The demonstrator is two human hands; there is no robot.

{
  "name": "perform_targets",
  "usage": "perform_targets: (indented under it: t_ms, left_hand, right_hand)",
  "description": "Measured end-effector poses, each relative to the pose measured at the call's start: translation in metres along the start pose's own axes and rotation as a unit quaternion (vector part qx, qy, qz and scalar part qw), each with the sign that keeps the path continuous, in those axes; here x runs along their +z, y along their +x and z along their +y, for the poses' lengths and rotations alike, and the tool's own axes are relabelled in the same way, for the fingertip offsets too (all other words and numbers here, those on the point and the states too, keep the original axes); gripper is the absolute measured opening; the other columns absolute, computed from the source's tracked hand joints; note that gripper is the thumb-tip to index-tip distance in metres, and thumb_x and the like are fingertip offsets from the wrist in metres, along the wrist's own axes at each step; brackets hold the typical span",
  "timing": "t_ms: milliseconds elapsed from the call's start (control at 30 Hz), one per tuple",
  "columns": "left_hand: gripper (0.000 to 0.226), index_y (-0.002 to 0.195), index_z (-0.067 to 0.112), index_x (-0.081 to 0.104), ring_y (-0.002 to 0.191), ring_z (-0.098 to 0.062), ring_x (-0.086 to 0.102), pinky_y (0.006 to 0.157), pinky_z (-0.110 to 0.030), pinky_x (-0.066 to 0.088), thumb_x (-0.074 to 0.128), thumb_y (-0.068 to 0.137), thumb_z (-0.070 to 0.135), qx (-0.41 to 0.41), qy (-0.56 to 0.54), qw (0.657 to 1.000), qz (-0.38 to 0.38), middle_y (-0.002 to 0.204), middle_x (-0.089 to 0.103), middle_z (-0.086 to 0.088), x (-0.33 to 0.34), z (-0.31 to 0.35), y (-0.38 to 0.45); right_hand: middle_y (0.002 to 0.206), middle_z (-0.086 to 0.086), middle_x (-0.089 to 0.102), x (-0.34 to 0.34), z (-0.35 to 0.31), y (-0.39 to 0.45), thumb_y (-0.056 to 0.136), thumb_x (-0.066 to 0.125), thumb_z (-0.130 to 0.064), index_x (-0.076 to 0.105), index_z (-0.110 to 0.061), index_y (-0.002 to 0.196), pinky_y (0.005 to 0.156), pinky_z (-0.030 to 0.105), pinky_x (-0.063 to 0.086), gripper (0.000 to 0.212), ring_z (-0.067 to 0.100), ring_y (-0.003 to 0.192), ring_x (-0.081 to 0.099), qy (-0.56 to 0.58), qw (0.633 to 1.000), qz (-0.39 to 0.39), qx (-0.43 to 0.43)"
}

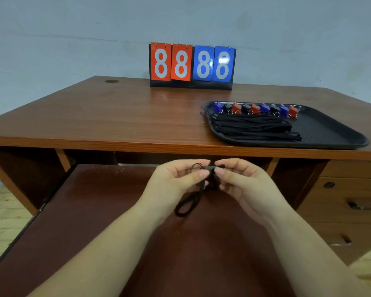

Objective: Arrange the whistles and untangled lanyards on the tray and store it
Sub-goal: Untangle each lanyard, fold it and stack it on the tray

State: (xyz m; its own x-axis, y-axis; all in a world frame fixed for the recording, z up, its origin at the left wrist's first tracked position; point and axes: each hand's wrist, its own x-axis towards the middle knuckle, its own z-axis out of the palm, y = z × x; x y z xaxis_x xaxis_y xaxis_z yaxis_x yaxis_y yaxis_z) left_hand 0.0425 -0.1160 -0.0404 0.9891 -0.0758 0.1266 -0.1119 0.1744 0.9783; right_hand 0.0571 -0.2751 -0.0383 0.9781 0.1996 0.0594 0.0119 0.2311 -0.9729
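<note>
Both hands hold one black lanyard (187, 203) above the pulled-out shelf. My left hand (178, 179) pinches its thin cord end, and my right hand (238, 179) pinches the strap right beside it. A loop of the lanyard hangs below the hands. On the desk at the right sits a black tray (334, 133). Several red, blue and black whistles (255, 108) stand in a row along its far side. A bundle of straightened black lanyards (253, 127) lies in its left half.
A red and blue flip scoreboard (192, 65) showing 8s stands at the back of the wooden desk (94, 116). The dark pull-out shelf (90, 221) extends toward me under the desk. Drawers (351, 202) are at the right.
</note>
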Motion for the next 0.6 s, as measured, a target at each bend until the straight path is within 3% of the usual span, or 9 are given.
perform_targets:
  t_ms: [133,267,467,600]
  left_hand:
    - [0.018,0.087,0.016,0.073,0.080,-0.012,0.069,0.072,-0.023,0.057,0.065,0.079,0.002,0.005,-0.008,1.000,-0.019,0.082,0.074,-0.002,-0.0031,0.0024,-0.0003]
    - [0.015,0.084,0.016,0.072,0.082,-0.008,0.070,0.070,-0.018,0.054,0.066,0.079,0.003,0.006,0.001,1.000,-0.008,0.082,0.075,0.001,-0.0030,0.0024,-0.0002]
    - [0.022,0.092,0.017,0.072,0.078,-0.012,0.068,0.073,-0.024,0.057,0.068,0.074,0.005,0.003,-0.007,1.000,-0.010,0.079,0.067,0.000,-0.0020,0.0001,0.0001]
    - [0.027,0.096,0.019,0.070,0.073,-0.006,0.063,0.068,-0.019,0.055,0.067,0.076,0.002,0.004,-0.012,1.000,-0.021,0.074,0.062,0.004,-0.0012,-0.0011,-0.0005]
  right_hand:
    - [0.093,0.010,0.074,0.0027,-0.0006,-0.0026,0.066,0.068,-0.018,0.073,-0.014,0.085,0.087,0.032,0.052,0.019,0.021,0.093,0.069,-0.007,1.000,-0.008,-0.014]
    - [0.081,0.005,0.075,-0.0004,-0.0010,-0.0005,0.067,0.066,-0.019,0.072,-0.016,0.089,0.090,0.032,0.050,0.023,0.014,0.085,0.069,-0.014,1.000,0.017,-0.010]
    - [0.089,0.009,0.070,0.0038,0.0016,-0.0022,0.079,0.059,-0.008,0.072,-0.011,0.099,0.069,0.022,0.055,0.025,0.008,0.072,0.063,0.018,0.999,-0.037,-0.001]
    - [0.075,0.004,0.067,0.0041,0.0005,-0.0021,0.067,0.065,-0.010,0.071,-0.012,0.095,0.055,0.020,0.051,0.028,0.007,0.063,0.061,0.017,0.999,-0.027,-0.003]
